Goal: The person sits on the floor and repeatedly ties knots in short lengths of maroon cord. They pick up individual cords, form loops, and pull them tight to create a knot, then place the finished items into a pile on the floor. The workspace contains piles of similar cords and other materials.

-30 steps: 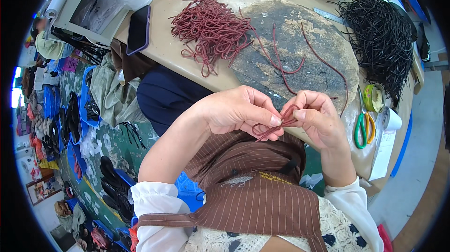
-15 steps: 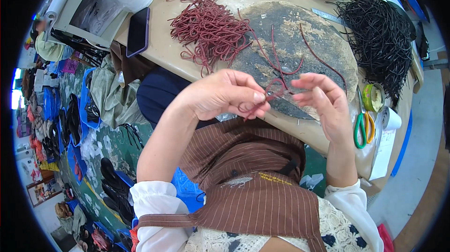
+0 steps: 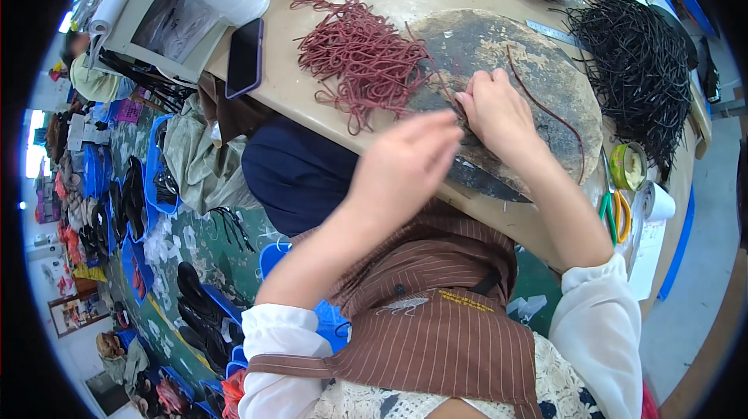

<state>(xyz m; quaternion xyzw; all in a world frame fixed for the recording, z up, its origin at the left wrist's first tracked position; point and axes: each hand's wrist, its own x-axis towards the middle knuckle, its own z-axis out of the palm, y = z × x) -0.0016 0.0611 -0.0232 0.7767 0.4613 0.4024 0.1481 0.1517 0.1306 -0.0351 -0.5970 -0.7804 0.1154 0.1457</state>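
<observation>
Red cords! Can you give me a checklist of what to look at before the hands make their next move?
1. Right hand at the board: ok, it is over it.
2. Left hand gripping a cord: cannot tell, it is blurred.
3. Loose cord within the board's outline: ok, it lies on the right part.
4. Black cords apart from the red pile: ok, they are across the board.
5. Phone well in from the table's edge: not ok, it lies right by it.
</observation>
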